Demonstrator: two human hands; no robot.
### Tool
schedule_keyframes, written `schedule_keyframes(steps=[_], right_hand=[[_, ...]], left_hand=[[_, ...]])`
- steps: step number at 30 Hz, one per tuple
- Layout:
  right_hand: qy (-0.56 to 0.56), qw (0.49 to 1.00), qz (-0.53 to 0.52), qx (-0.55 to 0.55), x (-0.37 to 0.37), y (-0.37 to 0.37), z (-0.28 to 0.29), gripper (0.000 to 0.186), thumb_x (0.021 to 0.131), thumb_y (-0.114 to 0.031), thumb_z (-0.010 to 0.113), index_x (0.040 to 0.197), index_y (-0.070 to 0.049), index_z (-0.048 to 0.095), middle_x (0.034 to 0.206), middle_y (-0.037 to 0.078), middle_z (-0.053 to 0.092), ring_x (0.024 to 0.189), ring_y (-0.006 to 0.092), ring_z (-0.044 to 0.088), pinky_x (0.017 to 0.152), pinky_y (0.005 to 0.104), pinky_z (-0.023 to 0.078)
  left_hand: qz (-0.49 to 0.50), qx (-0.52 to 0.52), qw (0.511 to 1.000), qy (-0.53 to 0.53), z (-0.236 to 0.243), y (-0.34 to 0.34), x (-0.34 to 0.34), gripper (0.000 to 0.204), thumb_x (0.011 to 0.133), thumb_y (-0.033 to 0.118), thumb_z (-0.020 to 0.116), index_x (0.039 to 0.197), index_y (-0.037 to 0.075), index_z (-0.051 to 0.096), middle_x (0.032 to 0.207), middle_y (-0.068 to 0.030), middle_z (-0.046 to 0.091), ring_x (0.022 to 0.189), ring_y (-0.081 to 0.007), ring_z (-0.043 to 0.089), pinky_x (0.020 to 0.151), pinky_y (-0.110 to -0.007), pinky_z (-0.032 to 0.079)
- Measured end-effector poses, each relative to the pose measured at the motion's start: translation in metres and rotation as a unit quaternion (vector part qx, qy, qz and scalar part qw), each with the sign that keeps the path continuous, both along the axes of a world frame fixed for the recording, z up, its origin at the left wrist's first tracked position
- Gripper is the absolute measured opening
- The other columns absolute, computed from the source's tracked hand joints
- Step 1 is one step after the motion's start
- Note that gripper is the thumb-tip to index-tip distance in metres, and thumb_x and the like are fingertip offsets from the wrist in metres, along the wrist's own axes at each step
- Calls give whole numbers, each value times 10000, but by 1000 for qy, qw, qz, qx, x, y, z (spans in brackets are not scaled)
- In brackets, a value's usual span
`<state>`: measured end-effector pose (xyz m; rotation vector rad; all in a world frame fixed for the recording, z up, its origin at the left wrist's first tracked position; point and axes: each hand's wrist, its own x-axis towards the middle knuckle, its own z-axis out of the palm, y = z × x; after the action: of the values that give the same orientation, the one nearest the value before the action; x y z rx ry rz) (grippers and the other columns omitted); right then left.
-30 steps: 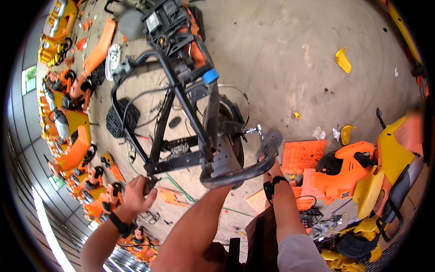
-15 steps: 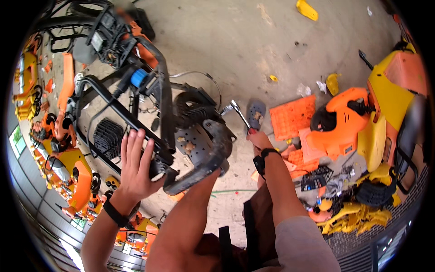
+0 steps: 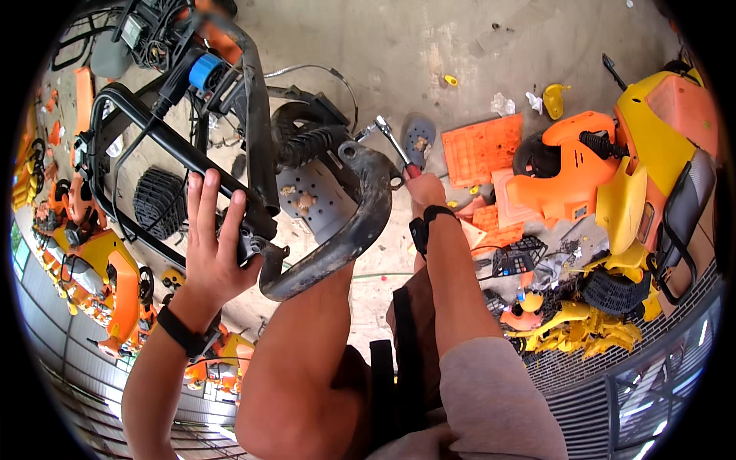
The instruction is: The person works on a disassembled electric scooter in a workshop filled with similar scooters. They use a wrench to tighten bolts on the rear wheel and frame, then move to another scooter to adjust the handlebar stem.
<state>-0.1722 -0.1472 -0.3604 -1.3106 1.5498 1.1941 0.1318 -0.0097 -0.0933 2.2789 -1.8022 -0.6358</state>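
My left hand (image 3: pixel 215 257) lies with fingers stretched out on a black tube of a bare vehicle frame (image 3: pixel 172 146). My right hand (image 3: pixel 425 190) is closed round the red handle of a ratchet wrench (image 3: pixel 393 142). The wrench's head points left at the frame's lower part, close to a black coil spring (image 3: pixel 310 147); what its socket sits on is too small to tell. Between my hands a curved, scuffed black metal arm (image 3: pixel 345 238) crosses above my grey clog (image 3: pixel 310 203). My other clog (image 3: pixel 418 142) shows beyond the wrench.
Orange panels (image 3: pixel 483 149) lie on the floor to the right, beside an orange and yellow vehicle body (image 3: pixel 659 138). Broken yellow plastic parts (image 3: pixel 575 330) are piled at the lower right. A black grille-like part (image 3: pixel 161 203) rests by the frame; more orange vehicles (image 3: pixel 115 284) stand at left.
The whole view has shifted, so the frame, hands and floor things sit higher and slightly further left. My left hand stays on the tube; my right still grips the ratchet wrench at much the same angle.
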Motion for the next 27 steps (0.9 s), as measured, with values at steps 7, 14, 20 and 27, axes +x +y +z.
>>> schedule_keyframes(steps=[7,14,20,27], right_hand=[[-9,999,-38,-15,-1,5,5,420,733,-291,587,1070,-43,617,1077,167,616,1039,304,575,870,379,454],[59,998,-5,10,25,4,21,472,725,-286,562,1166,-118,570,1164,144,579,1091,305,546,917,380,427],[-58,994,44,-82,-13,20,-21,355,780,-306,557,922,6,647,946,246,621,924,374,600,769,444,473],[13,1000,4,5,8,-14,0,401,758,-351,567,1101,-150,622,1079,144,620,1023,299,583,861,387,457]], left_hand=[[33,-4,999,31,-4,4,-3,798,579,124,744,1305,70,416,1400,-243,268,1280,-468,255,1019,-510,296],[42,2,998,44,-2,12,-1,856,529,90,749,1314,103,406,1412,-222,257,1281,-458,257,1029,-480,298],[35,13,999,33,-2,-1,-2,893,527,72,746,1335,95,368,1417,-226,242,1294,-461,229,1048,-484,271],[17,47,999,19,1,5,-1,825,586,59,694,1332,63,340,1404,-303,189,1263,-544,210,878,-464,440]])
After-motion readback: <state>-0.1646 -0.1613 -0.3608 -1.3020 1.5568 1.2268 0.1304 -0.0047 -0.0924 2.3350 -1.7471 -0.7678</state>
